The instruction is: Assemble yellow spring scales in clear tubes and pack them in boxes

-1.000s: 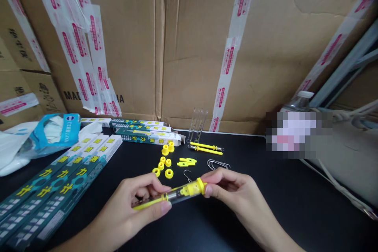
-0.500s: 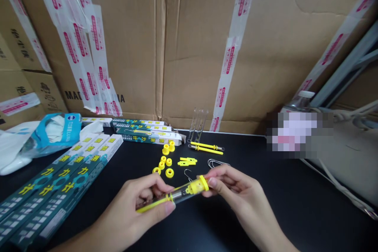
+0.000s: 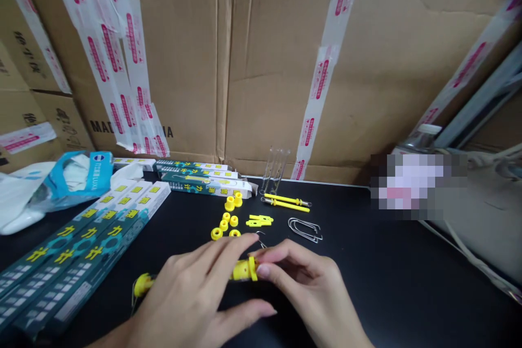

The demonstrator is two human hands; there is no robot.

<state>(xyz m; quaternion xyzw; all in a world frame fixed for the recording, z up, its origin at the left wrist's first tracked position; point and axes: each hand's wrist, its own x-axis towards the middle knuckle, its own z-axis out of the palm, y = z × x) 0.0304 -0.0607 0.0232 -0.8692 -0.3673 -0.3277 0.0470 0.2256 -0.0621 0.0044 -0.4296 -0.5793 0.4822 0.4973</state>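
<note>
A clear-tubed spring scale with a yellow end cap (image 3: 242, 270) lies crosswise in front of me. My right hand (image 3: 312, 285) pinches the cap end between thumb and fingers. Over the tube stretches my left hand (image 3: 193, 288), fingers extended and thumb apart, hiding most of the tube. Past its wrist side pokes the scale's other yellow end (image 3: 143, 285), with a thin metal hook. Just beyond the hands are a small wire hook (image 3: 261, 240), yellow ring caps (image 3: 224, 225) and flat yellow pieces (image 3: 260, 221).
Yellow rods with springs (image 3: 286, 203), bent metal hooks (image 3: 305, 229) and upright clear tubes (image 3: 275, 171) occupy the table's back. Printed boxes (image 3: 101, 239) line the left, near a blue tissue pack (image 3: 84, 176). A bottle (image 3: 424, 138) and bag (image 3: 481, 228) stand right; a large carton (image 3: 265, 65) closes off the back.
My left hand has loosened its grip, straightening its fingers over the tube. The scale has shifted left and its left end now shows. My right hand moved left with the cap.
</note>
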